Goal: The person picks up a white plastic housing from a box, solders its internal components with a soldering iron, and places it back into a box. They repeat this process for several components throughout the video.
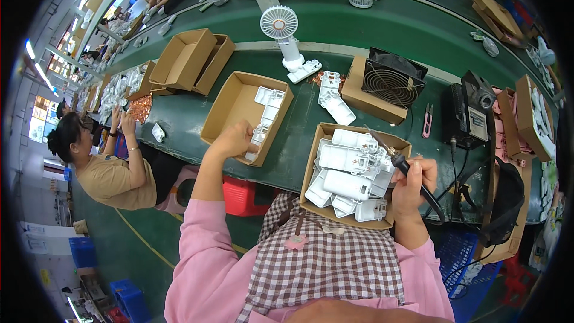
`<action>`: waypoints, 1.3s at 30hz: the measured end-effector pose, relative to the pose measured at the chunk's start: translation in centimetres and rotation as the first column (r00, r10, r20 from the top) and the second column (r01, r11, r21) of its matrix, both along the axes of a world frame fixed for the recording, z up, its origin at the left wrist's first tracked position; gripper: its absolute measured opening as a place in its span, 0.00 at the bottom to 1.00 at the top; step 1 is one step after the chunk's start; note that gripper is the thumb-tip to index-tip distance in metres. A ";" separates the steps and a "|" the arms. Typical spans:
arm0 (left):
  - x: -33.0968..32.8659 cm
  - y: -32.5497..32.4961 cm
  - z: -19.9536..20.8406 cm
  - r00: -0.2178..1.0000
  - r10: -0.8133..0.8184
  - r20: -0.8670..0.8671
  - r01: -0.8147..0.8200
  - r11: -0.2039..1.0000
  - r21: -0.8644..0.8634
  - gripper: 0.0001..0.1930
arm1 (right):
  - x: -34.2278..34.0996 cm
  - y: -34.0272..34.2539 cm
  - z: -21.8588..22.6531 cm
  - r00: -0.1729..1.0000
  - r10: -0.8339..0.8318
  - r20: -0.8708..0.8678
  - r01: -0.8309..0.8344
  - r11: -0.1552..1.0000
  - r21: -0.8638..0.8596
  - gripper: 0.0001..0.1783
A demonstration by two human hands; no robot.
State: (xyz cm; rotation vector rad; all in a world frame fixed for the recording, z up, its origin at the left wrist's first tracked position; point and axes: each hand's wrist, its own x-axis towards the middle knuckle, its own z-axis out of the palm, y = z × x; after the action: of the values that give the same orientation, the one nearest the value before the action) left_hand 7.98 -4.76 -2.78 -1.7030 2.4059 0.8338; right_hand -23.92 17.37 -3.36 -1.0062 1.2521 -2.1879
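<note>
My left hand [232, 142] reaches into a cardboard box [222, 107] and has its fingers closed on a white plastic housing [258, 136]. Other white housings [269, 100] lie in a row along that box's right side. My right hand [414, 183] grips a soldering iron [402, 165] by its black handle. The iron's metal tip points up and left over a second box [313, 151], which rests near my lap. A pile of white housings [345, 185] fills this box. The fingertips of my left hand are partly hidden.
A small white fan [281, 27] stands behind the boxes. To the right are a black cooling fan [391, 81], pink-handled tweezers [427, 121] and a black soldering station [467, 110] with a cable. Empty cartons [185, 63] sit back left. A co-worker [113, 167] sits at left.
</note>
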 end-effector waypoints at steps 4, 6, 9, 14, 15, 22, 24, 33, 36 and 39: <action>0.5 -1.4 -0.3 1.000 -0.008 -0.023 0.011 0.991 0.131 0.16 | 0.0 0.0 -0.1 1.000 0.007 0.007 -0.007 1.000 0.012 0.10; 1.3 -2.8 -0.3 0.996 -0.092 -0.020 0.093 0.994 0.063 0.13 | 0.0 0.0 0.0 1.000 0.012 0.012 -0.013 1.000 0.012 0.10; 0.8 -4.5 1.1 0.994 -0.097 0.042 0.096 0.995 0.034 0.10 | 0.0 0.2 0.0 0.999 0.028 0.027 -0.029 0.999 0.029 0.10; -2.3 -6.1 -1.0 0.958 0.043 -0.284 -0.043 0.999 0.007 0.10 | -0.1 0.4 -0.3 0.999 0.036 0.037 -0.038 0.998 0.045 0.10; -2.6 -6.3 -2.4 0.931 0.129 -0.342 -0.090 0.988 0.127 0.10 | -0.1 0.3 -0.3 0.999 0.040 0.037 -0.041 0.998 0.041 0.10; -3.9 -5.9 -3.7 0.814 0.253 -0.523 -0.074 0.938 0.339 0.24 | -0.1 0.4 -0.3 0.997 0.061 0.037 -0.063 0.996 0.056 0.10; -4.5 -6.5 -1.1 0.970 0.021 -0.244 0.008 0.993 0.119 0.23 | -0.2 0.2 -0.3 0.998 0.055 0.037 -0.058 0.996 0.067 0.10; -3.7 -6.0 -1.8 0.810 -0.577 0.105 0.554 0.692 -0.463 0.21 | -0.1 0.0 -0.1 0.999 -0.005 -0.036 0.006 0.999 0.041 0.10; -3.4 -5.5 -2.2 0.837 -0.541 0.085 0.522 0.740 -0.424 0.22 | -0.1 0.1 -0.1 1.000 0.017 -0.022 -0.016 0.999 0.042 0.10; -3.5 -4.7 -1.9 0.944 -0.328 0.049 0.329 0.907 -0.264 0.21 | 0.0 0.2 -0.1 1.000 0.013 -0.020 -0.011 0.998 0.056 0.11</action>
State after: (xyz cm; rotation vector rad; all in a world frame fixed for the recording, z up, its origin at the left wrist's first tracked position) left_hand 4.44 -9.46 -4.69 -1.2998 2.7986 0.4735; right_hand -23.90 17.54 -3.41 -1.0129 1.3056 -2.1265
